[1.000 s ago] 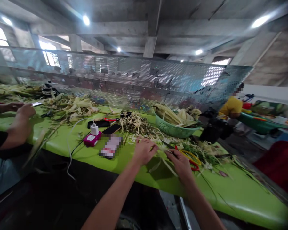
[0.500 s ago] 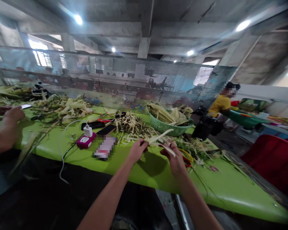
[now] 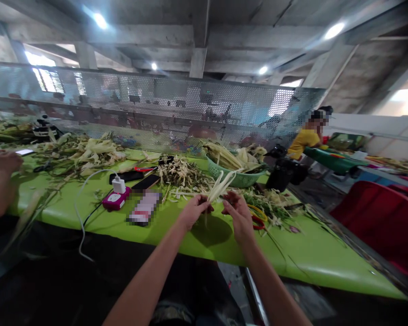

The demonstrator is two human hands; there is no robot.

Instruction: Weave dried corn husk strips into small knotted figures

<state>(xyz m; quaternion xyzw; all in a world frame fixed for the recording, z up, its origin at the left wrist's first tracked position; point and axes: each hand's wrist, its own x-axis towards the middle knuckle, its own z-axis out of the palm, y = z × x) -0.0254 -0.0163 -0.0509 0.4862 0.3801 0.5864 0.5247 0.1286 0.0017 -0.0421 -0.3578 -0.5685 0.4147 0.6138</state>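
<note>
My left hand [image 3: 194, 212] is closed around the lower ends of several pale corn husk strips [image 3: 220, 186], which fan up and to the right above the table. Close beside them on the right is my right hand [image 3: 237, 213], its thumb and fingers pinched together at the edge of the bunch. What lies between those fingertips is too small to make out. Just beyond my right hand, scissors with red and yellow handles [image 3: 258, 219] rest on the table. Behind both hands stands a green basket [image 3: 236, 180] heaped with dry husks [image 3: 224, 156].
On the green table [image 3: 177, 231] are a phone [image 3: 144, 208], a dark phone [image 3: 145, 182], a magenta power socket [image 3: 116, 199] with a white charger, and husk scraps [image 3: 180, 174]. Another person's hand [image 3: 2, 167] is at the left. A red chair [image 3: 374, 222] stands right.
The husk strips have swung more upright and now fan out from my left hand. My right hand has turned and no longer shows the separate strip it held. The view has shifted slightly right.
</note>
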